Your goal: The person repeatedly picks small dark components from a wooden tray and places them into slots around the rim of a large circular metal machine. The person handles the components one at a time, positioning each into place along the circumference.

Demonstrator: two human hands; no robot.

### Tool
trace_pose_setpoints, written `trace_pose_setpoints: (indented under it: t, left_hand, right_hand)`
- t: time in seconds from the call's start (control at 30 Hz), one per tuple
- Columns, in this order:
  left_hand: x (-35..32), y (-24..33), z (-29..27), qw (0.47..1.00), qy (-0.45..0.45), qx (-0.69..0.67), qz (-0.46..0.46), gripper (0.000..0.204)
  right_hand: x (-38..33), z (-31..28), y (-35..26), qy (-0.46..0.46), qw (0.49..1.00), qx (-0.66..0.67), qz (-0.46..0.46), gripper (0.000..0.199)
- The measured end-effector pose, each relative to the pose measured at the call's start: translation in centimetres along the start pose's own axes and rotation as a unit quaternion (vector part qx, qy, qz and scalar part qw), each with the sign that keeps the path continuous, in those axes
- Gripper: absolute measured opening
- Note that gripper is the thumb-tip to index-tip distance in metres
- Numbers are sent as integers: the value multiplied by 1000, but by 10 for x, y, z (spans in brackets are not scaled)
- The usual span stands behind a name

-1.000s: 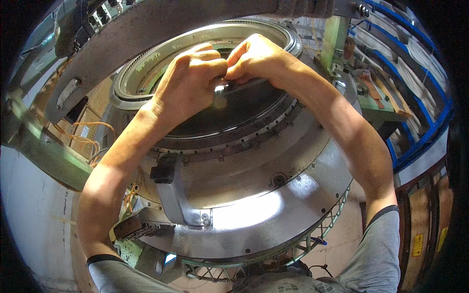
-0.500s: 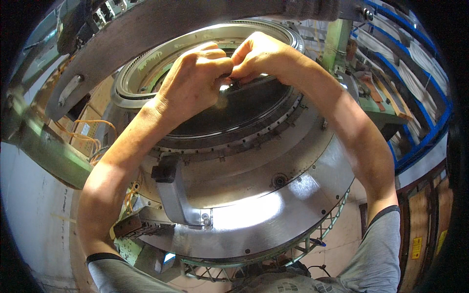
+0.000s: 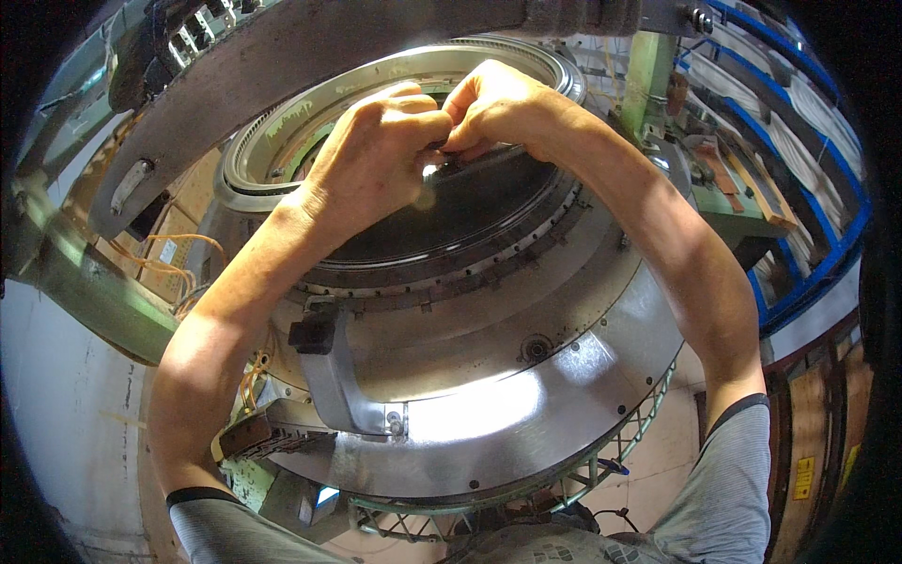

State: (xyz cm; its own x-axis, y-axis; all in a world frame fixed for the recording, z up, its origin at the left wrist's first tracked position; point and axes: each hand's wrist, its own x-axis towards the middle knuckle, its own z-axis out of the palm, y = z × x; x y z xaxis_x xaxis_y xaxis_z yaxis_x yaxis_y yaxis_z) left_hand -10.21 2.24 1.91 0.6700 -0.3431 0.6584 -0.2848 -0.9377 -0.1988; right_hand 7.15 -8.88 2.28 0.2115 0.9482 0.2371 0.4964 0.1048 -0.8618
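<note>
My left hand [image 3: 376,150] and my right hand [image 3: 498,111] meet above the middle of a large round machine, like a circular knitting machine. The left hand's fingers are curled, its back toward me. Thumb and forefinger of the right hand pinch together right beside the left fingertips. Whatever sits between them is hidden or too small to name. Below lies a dark inner disc [image 3: 460,211], with a bright reflection near the fingertips. A toothed metal ring [image 3: 235,183] rises behind the hands, and a broad shiny metal rim [image 3: 451,465] curves around the near side.
A heavy dark beam [image 3: 310,70] crosses above the hands. An upright grey bracket [image 3: 334,376] with a black top stands on the rim at left. Orange cables [image 3: 178,237] hang beside a green frame arm [image 3: 103,282]. Blue racking [image 3: 817,211] with white material stands at right.
Both hands keep almost the same place and pose, with only a tiny shift at the right fingertips. The view has tilted slightly.
</note>
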Motion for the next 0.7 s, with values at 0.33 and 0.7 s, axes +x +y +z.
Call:
trace_pose_setpoints:
  t: [0.33, 0.7]
  left_hand:
    - [4, 0, 6, 999, -25, 20, -14, 18]
    - [7, -3, 11, 999, -26, 22, -16, 19]
  right_hand:
    - [0, -5, 7, 11, 1000, 22, -7, 11]
    - [2, -8, 18, 11, 999, 33, -26, 11]
